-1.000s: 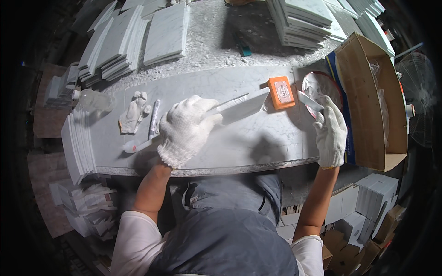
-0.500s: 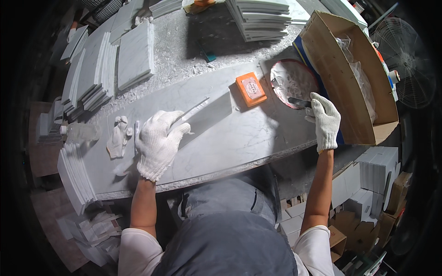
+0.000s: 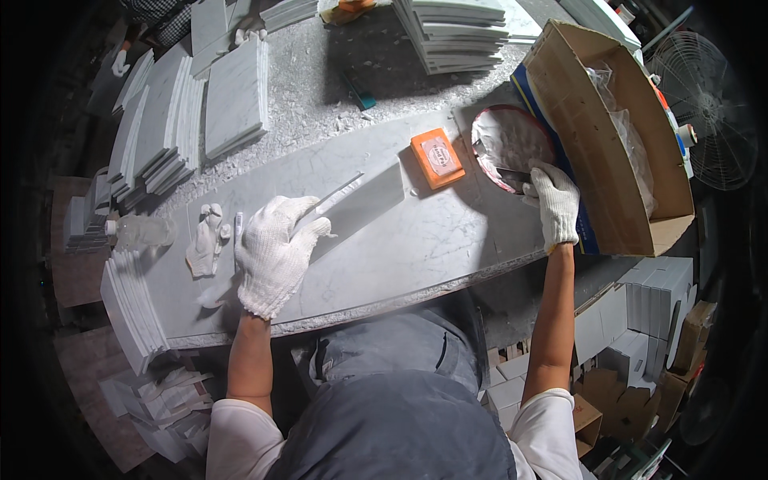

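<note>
At the far left of the near bench, a stack of white tiles (image 3: 132,308) leans just left of a clear bottle (image 3: 146,232) and 1 loose knitted glove (image 3: 206,238). The gloved left hand (image 3: 278,252) comes next, its fingers and thumb pinching the left end of a pale stone slab (image 3: 370,206). The slab is tilted up on edge above the middle of the bench top (image 3: 392,272), its far end reaching toward an orange block-shaped pack (image 3: 438,158); whether its lower edge rests on the stone I cannot tell. A firm, level pinch should serve best here – that end carries all the control.

Right of the pack, a round, red-rimmed container (image 3: 509,106) holds white paste (image 3: 514,138). The gloved right hand (image 3: 556,198) grasps a thin, dark spatula (image 3: 512,174), its blade over the container's near side – contact with the paste is unclear. A low blade angle and a modest, even load would likely limit drips. The cardboard box (image 3: 560,92) stands close on the right, so a short wrist stroke seems wiser than a wide sweep.
</note>
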### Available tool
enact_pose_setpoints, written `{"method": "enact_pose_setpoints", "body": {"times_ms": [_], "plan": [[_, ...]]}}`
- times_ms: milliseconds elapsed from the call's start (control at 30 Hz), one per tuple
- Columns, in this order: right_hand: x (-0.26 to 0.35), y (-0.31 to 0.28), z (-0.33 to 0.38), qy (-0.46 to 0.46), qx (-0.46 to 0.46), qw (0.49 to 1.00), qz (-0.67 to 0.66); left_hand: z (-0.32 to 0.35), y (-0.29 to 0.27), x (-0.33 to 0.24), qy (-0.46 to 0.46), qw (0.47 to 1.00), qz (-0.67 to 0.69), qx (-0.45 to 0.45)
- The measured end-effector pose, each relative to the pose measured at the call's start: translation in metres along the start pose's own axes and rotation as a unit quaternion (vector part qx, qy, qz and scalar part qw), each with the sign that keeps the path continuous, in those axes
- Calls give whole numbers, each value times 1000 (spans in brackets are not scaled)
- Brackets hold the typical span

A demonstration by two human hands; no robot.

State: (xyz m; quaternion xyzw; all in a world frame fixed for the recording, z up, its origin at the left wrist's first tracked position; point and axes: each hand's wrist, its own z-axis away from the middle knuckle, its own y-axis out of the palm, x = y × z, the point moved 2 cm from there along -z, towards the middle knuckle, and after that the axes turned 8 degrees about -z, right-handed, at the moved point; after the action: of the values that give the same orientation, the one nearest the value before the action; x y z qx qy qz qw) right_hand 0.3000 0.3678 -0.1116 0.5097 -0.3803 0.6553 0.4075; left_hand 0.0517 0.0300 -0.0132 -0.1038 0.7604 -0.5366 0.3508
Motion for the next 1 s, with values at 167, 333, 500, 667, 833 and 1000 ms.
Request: {"method": "enact_pose_setpoints", "body": {"times_ms": [167, 333, 500, 667, 833, 1000], "plan": [[1, -3, -1, 58, -21, 997, -44, -2, -1, -2, 3, 1000, 7, -1], [27, -1, 13, 23, 16, 997, -68, -2, -3, -5, -20, 999, 25, 12], [68, 38, 34, 17, 95, 993, -68, -2, -5, -4, -14, 1000, 5, 0], [96, 98, 65, 47, 213, 973, -75, -2, -5, -2, -27, 1000, 4, 13], [107, 147, 80, 31, 307, 951, -36, -2, -4, -1, -15, 1000, -15, 0], [114, 170, 84, 22, 343, 939, 2, -1, -4, 1, -18, 1000, -20, 6]]}}
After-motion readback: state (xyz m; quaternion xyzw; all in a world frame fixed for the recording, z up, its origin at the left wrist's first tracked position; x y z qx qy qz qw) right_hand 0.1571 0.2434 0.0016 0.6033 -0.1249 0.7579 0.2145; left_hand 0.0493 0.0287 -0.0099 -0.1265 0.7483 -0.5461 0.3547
